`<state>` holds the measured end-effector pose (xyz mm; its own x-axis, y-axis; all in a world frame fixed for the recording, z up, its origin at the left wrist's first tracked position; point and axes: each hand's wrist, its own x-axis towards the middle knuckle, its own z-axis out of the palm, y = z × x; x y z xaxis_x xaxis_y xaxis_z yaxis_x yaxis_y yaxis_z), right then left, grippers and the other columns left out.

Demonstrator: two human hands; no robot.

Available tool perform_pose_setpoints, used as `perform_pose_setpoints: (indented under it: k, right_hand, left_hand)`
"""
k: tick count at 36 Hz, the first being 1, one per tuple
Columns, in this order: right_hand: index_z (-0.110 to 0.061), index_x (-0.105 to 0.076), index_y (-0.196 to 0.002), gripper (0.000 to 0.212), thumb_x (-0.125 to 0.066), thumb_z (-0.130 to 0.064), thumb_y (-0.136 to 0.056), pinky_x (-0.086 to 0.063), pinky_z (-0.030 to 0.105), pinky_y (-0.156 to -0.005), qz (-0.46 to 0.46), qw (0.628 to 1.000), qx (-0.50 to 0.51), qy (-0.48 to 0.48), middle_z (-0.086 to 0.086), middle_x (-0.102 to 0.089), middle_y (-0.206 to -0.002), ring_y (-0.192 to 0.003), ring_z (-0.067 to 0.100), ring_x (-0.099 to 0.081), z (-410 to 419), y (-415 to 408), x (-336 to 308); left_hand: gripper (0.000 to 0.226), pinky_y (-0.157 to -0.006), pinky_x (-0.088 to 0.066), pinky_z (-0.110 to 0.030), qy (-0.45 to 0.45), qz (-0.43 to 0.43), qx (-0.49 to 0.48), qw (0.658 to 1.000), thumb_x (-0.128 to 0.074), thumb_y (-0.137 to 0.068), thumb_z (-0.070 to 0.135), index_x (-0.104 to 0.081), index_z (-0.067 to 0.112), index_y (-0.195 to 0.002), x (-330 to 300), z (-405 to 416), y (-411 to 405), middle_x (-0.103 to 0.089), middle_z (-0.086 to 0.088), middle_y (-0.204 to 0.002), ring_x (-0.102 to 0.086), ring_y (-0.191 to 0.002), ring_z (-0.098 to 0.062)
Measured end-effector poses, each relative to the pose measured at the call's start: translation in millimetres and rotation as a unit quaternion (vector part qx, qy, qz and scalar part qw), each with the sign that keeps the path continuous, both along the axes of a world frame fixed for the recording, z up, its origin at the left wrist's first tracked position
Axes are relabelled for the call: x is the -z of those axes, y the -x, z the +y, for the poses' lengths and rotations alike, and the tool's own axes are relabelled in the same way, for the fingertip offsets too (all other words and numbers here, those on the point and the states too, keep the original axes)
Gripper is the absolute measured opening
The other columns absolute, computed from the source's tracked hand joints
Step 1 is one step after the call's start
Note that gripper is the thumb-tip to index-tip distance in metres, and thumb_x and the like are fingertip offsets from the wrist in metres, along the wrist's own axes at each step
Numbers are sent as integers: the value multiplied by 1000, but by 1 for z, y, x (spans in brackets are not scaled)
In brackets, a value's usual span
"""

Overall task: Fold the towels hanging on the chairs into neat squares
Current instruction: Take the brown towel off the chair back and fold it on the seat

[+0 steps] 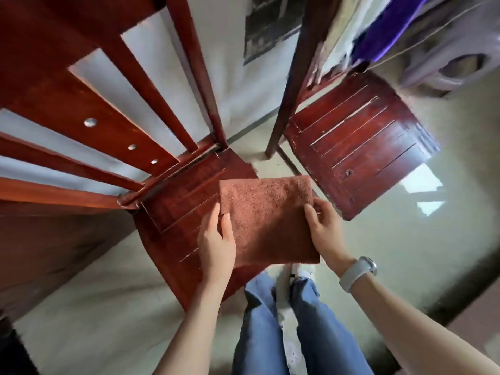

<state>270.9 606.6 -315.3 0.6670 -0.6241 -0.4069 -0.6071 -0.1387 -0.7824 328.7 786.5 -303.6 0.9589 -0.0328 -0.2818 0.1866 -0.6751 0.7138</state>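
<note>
A rust-brown towel (266,217), folded to a flat rectangle, is held over the front right corner of the left wooden chair seat (178,209). My left hand (216,240) grips its left edge, thumb on top. My right hand (323,228) grips its right edge, thumb on the cloth and fingers curled behind. Part of the towel overhangs the seat toward my legs. More cloth, pale and purple (378,36), hangs on the back of the right chair.
The left chair's slatted back (113,104) rises at the left. A second red-brown chair seat (359,147) stands at the right. A pale plastic stool (454,63) sits at the upper right. Glossy tiled floor (392,239) lies around the chairs.
</note>
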Motion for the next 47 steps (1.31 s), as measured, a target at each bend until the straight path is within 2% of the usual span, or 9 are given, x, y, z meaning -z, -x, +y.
perform_pose_setpoints:
  k: [4,7,11,20,26,31,34,41,47]
  right_hand:
    - [-8,-58,-108,20,-53,-20,-92,-40,10,-69,-5,998,64,27,-3,-56,-96,-75,-5,-51,-33,32,-30]
    - [-18,-54,-100,9,-52,-21,-91,-43,27,-76,-5,991,124,41,-7,-57,-88,-74,1,-53,-71,65,-54]
    - [-18,-53,-100,9,-51,-21,-92,-46,32,-77,-21,981,190,43,-9,-56,-85,-76,10,-54,-133,111,-84]
    - [-13,-55,-102,14,-51,-22,-92,-35,12,-61,-51,957,278,57,-16,-53,-80,-71,-3,-51,-295,219,-129]
    - [-7,-56,-104,19,-50,-20,-93,-39,23,-71,-47,935,346,61,-1,-59,-90,-79,14,-54,-391,275,-148]
    - [-11,-55,-101,14,-50,-21,-92,-39,26,-74,-54,910,405,62,-7,-56,-85,-81,13,-54,-466,299,-156]
    - [-13,-55,-99,12,-51,-21,-92,-39,26,-75,-61,897,433,61,-7,-57,-86,-83,13,-54,-515,304,-157]
    - [-13,-56,-101,14,-51,-22,-92,-38,4,-58,-69,881,460,87,-10,-56,-85,-75,0,-52,-666,299,-161]
    - [-14,-57,-104,17,-52,-24,-92,-39,23,-74,-73,870,477,105,-10,-58,-88,-82,7,-54,-813,283,-181]
  left_hand:
    - [36,-95,-26,-15,-18,-12,65,998,-48,-94,18,-52,3,-127,-29,-43,10,-56,-16,-129,-51,-120,-27]
    - [36,-93,-25,-14,-11,-20,121,992,-48,-94,19,-52,5,-128,-57,-92,23,-56,-14,-128,-51,-120,-25]
    - [34,-88,-29,-9,12,-48,182,982,-51,-93,16,-54,4,-125,-88,-171,46,-59,-14,-124,-55,-113,-25]
    - [35,-95,-28,-20,25,-67,260,963,-47,-94,19,-53,7,-127,-127,-367,126,-56,-10,-128,-49,-119,-21]
    - [33,-91,-29,-13,53,-79,345,934,-48,-94,16,-55,6,-124,-144,-486,166,-58,-10,-124,-51,-116,-21]
    - [33,-84,-33,-14,67,-81,399,911,-48,-94,19,-55,8,-125,-149,-584,180,-59,-9,-123,-50,-104,-10]
    - [32,-85,-37,-20,73,-77,415,903,-49,-93,17,-56,8,-123,-148,-646,181,-61,-10,-121,-54,-104,-17]
    - [30,-85,-38,-22,96,-74,440,890,-50,-92,15,-59,8,-119,-151,-809,168,-62,-10,-117,-58,-102,-23]
    - [30,-91,-37,-23,116,-78,461,876,-51,-91,13,-59,5,-118,-169,-966,150,-62,-11,-118,-56,-109,-24]
